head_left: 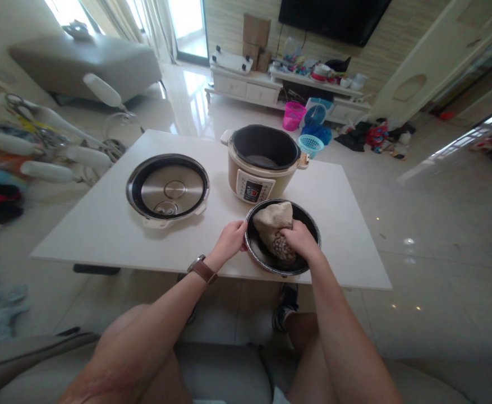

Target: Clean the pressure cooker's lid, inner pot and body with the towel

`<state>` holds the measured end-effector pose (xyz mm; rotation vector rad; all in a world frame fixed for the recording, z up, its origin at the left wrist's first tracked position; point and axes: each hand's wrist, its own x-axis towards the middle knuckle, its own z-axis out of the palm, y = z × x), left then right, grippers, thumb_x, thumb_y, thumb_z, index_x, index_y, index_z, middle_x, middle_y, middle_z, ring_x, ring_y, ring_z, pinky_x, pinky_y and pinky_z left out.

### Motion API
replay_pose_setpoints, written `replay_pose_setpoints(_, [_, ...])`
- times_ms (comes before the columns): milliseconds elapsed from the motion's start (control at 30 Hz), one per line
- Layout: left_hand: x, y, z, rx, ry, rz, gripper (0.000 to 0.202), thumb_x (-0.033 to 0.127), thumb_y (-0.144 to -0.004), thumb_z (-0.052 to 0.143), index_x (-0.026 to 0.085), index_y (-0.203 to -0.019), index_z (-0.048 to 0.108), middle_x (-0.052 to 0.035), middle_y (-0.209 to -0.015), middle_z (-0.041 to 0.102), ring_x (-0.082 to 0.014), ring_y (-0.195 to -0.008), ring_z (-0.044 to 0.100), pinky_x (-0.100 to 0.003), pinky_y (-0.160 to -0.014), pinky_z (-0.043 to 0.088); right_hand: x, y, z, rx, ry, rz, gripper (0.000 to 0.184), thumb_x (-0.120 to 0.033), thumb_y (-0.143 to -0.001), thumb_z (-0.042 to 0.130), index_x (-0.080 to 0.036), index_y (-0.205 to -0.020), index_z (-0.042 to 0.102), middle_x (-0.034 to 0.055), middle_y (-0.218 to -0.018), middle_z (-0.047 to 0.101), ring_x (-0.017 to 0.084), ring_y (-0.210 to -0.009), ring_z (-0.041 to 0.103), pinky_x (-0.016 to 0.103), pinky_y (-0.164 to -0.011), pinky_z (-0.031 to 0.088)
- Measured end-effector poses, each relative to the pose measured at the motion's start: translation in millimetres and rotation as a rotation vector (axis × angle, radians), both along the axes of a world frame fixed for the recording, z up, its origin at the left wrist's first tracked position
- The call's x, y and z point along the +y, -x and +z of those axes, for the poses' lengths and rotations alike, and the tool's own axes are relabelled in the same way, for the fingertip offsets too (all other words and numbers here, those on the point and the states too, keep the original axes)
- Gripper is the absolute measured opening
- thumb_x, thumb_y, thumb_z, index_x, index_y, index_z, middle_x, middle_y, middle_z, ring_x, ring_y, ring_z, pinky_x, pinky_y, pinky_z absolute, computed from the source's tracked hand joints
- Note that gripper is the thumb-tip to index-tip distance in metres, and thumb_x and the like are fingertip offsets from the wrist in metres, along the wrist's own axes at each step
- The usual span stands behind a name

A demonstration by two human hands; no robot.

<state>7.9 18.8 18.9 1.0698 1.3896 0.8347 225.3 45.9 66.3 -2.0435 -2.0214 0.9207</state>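
Starting at the far left, some white lamp shades (101, 90) are being seen poking up beside the table, and a grey bench (90, 64) is sitting behind them. On the white table (342, 224) a round lid (174, 188) is lying with its metal inside facing up. A watch (202, 269) with a brown strap is being worn on the left wrist, but its dial is too small to be read. The rim of the dark pot (308, 220) is being gripped by the left hand (230, 240), right at the near edge of the table. Just behind the pot, the cooker (234, 178) is standing open, and its front panel (253, 188) is being shown: a dark display with red and white marks and tiny print around it, way too small and blurry to be made out. The panel's lower right is coming very close to being blocked by the pot's rim. Inside the pot, a greyish patterned cloth (273, 221) is being clutched by the right hand (301, 238), and part of it is being covered by those fingers. Past the table, a cabinet (246, 87) is being crowded with stuff, while a pink basket (293, 116) and a light blue basket (311, 147) are sitting on the floor.
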Motion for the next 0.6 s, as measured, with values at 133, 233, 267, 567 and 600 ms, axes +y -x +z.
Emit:
replay_pose_setpoints(133, [2.2, 0.3, -1.1, -0.022, 0.004, -0.001, 0.039, 0.039, -0.103, 0.050, 0.019, -0.069, 0.056, 0.0011, -0.051, 0.057, -0.0141, -0.043, 0.060, -0.023, -0.044, 0.045, -8.1, 33.1, -15.7, 0.249, 0.077, 0.143, 0.041, -0.023, -0.091, 0.057, -0.015, -0.128, 0.072, 0.0092, -0.134, 0.077, 0.027, -0.124, 0.071, 0.030, -0.107, 0.052])
replay_pose_setpoints(233, [3.0, 1.0, -1.4, -0.043, -0.010, 0.011, 0.037, 0.034, -0.101, 0.051, 0.018, -0.069, 0.057, 0.0021, -0.052, 0.056, -0.0138, -0.044, 0.059, -0.024, -0.046, 0.048, -10.8, 32.3, -17.4, 0.313, 0.211, 0.310, 0.040, -0.020, -0.085, 0.063, -0.016, -0.122, 0.075, 0.0054, -0.130, 0.078, 0.026, -0.119, 0.071, 0.031, -0.107, 0.052])
replay_pose_setpoints(267, [3.0, 1.1, -1.4, -0.046, -0.012, 0.014, 0.036, 0.033, -0.101, 0.051, 0.018, -0.068, 0.057, 0.0021, -0.052, 0.057, -0.0139, -0.044, 0.060, -0.024, -0.047, 0.049, -10.4, 25.4, -15.7, 0.312, 0.271, 0.362, 0.039, -0.018, -0.081, 0.065, -0.016, -0.118, 0.077, 0.0042, -0.126, 0.079, 0.026, -0.116, 0.071, 0.031, -0.105, 0.052])
replay_pose_setpoints(567, [4.0, -0.5, -4.4, 0.024, -0.031, 0.009, 0.038, 0.030, -0.102, 0.050, 0.018, -0.067, 0.056, 0.0015, -0.054, 0.059, -0.0144, -0.046, 0.064, -0.023, -0.048, 0.049, 6.4, -37.2, -3.2, 0.072, 0.096, -0.038, 0.032, -0.016, -0.078, 0.061, -0.008, -0.103, 0.079, 0.0157, -0.107, 0.081, 0.028, -0.101, 0.074, 0.029, -0.083, 0.053])
replay_pose_setpoints(600, [3.9, -0.7, -5.4, 0.039, -0.033, 0.011, 0.038, 0.030, -0.102, 0.050, 0.018, -0.068, 0.057, 0.0015, -0.054, 0.059, -0.0147, -0.047, 0.064, -0.023, -0.048, 0.049, 7.0, -33.8, -3.2, 0.055, 0.019, -0.095, 0.035, -0.020, -0.081, 0.059, -0.010, -0.108, 0.079, 0.0161, -0.112, 0.081, 0.029, -0.105, 0.074, 0.030, -0.086, 0.054])
